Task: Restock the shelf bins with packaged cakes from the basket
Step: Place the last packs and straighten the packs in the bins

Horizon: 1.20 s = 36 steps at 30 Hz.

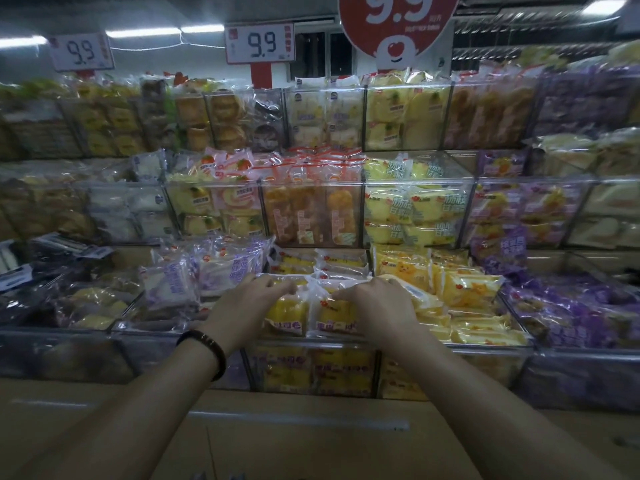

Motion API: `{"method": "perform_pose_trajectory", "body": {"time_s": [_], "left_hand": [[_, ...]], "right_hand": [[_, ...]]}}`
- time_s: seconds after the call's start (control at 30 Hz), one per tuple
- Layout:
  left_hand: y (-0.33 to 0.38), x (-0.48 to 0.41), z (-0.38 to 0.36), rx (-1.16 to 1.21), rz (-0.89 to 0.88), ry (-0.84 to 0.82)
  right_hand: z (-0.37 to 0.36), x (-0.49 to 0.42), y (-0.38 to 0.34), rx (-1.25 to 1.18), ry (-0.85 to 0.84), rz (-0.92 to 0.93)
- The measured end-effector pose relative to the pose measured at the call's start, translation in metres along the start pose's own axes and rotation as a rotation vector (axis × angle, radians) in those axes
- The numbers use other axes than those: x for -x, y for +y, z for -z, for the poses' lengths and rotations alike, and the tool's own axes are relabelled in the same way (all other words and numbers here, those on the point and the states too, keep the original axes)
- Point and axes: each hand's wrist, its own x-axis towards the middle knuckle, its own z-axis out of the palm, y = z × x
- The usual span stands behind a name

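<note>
Hands reach forward from the bottom of the frame into the lowest row of clear plastic shelf bins (pixel 313 344), at the centre of the picture. The left hand (pixel 251 303), which wears a dark beaded bracelet (pixel 207 348) on the wrist, lies with the fingers curled narrow on the top edge of a yellow packaged cake in clear wrapping (pixel 285 311), and it seems to pinch the wrapping. The right hand (pixel 375 303) is just beside it, fingers also bent close together on the top of a second yellow packaged cake with red print (pixel 329 315); if it really holds the pack or only presses on it, I cannot tell. Both packs stand upright at the front of the centre bin, touching each other, and more of the same cakes lie behind them. To the left of this bin there is a bin of purple and white wrapped cakes (pixel 194 275), and to the right a bin of bright yellow flat packs with a cartoon print (pixel 464 292). Further right are dark purple packs (pixel 571 313). Above, two more rows of bins are full of orange, yellow and purple cakes. In the upper part of the frame stand white price cards with "9.9" (pixel 259 43) and a big round red sign (pixel 398 22). The basket is not in view.
</note>
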Motion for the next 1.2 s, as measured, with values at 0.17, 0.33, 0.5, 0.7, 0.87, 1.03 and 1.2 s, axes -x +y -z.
{"method": "perform_pose_trajectory", "body": {"time_s": [0.17,0.33,0.5,0.7,0.87,1.03,1.2], "left_hand": [[0.006,-0.006,-0.001,-0.048,0.002,-0.022],[0.009,-0.012,0.027,0.063,0.066,-0.293],[0.045,-0.038,0.078,0.035,0.09,-0.292],[0.099,-0.083,0.066,0.201,-0.061,-0.149],[0.132,-0.117,0.042,0.344,-0.086,-0.105],[0.142,-0.139,0.029,0.373,-0.056,-0.109],[0.14,-0.149,0.012,0.345,-0.012,-0.162]], "right_hand": [[0.004,-0.002,-0.003,0.07,-0.067,0.053],[0.026,0.013,0.033,-0.106,-0.042,-0.014],[0.029,0.025,0.083,0.093,-0.072,-0.117],[0.024,0.022,0.101,0.03,-0.094,-0.16],[0.029,0.012,0.118,-0.121,0.001,-0.247],[0.028,0.007,0.131,-0.179,0.051,-0.236],[0.015,0.005,0.139,0.091,0.136,-0.137]]}}
